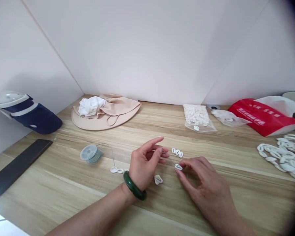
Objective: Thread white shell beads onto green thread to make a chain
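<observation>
white walls close in behind a light wood-grain desk (64,183). on its far side lie a navy sun visor (31,116), a beige cloth hat (105,124), a clear bag of white cowrie shells (196,114) and a red plastic bag (258,116), with a loose heap of cowries (282,157) at the right and a black strip (17,165) at the left. nearer the middle, a thin cord (170,160) seems to run from a pale blue spool (91,154) past some shells on the desk (118,170) toward the hands. the left hand (145,164), with a green bangle (135,186) on its wrist, is raised, its thumb and forefinger pressed together on the cord while the other fingers stay loose. the right hand (199,183) reaches in from the near right, its fingertips pinching one cowrie shell (178,167) above the desk, between the hands. i think a weak pinch could let this shell fall, and a sharp pull could drag the spool or disturb the small group of shells (177,152) just beyond.
</observation>
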A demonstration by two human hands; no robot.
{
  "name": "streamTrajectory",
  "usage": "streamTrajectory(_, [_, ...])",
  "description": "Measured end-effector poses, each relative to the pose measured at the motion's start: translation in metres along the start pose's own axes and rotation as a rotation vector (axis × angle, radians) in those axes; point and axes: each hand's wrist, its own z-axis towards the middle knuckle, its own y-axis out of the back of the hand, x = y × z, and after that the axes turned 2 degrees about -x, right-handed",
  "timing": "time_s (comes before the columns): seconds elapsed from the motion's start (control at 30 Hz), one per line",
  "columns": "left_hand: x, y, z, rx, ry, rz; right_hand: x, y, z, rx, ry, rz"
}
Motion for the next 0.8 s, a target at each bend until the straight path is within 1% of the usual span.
streamTrajectory(0.13, [-0.009,0.004,0.006,-0.064,0.007,-0.141,-0.002,-0.002,-0.003,0.052,-0.067,-0.001])
streamTrajectory(0.23, [-0.015,0.007,0.008,-0.139,-0.06,-0.159,-0.001,-0.002,-0.003,0.113,-0.11,-0.009])
streamTrajectory(0.3, [-0.017,0.009,0.009,-0.164,-0.097,-0.148,0.001,0.001,-0.001,0.182,-0.104,-0.014])
streamTrajectory(0.37, [-0.018,0.011,0.007,-0.119,-0.096,-0.112,0.004,0.007,0.003,0.242,-0.079,-0.004])
streamTrajectory(0.4, [-0.019,0.01,0.006,-0.074,-0.098,-0.077,0.005,0.01,0.005,0.258,-0.083,0.021])
streamTrajectory(0.43, [-0.019,0.01,0.004,-0.023,-0.111,-0.024,0.006,0.013,0.007,0.259,-0.117,0.073])
streamTrajectory(0.5, [-0.019,0.008,-0.001,0.072,-0.2,0.123,0.008,0.019,0.011,0.252,-0.28,0.289])
streamTrajectory(0.57, [-0.019,0.007,-0.005,0.146,-0.374,0.281,0.011,0.023,0.013,0.271,-0.482,0.628])
streamTrajectory(0.6, [-0.018,0.007,-0.007,0.175,-0.471,0.345,0.013,0.024,0.014,0.295,-0.557,0.809])
streamTrajectory(0.67, [-0.018,0.008,-0.008,0.223,-0.636,0.444,0.017,0.025,0.014,0.347,-0.638,1.111])
streamTrajectory(0.7, [-0.017,0.008,-0.008,0.243,-0.693,0.485,0.019,0.025,0.014,0.376,-0.661,1.212])
streamTrajectory(0.73, [-0.017,0.009,-0.008,0.257,-0.735,0.52,0.02,0.024,0.014,0.412,-0.683,1.275])
streamTrajectory(0.8, [-0.016,0.01,-0.008,0.28,-0.785,0.565,0.022,0.024,0.015,0.467,-0.721,1.3])
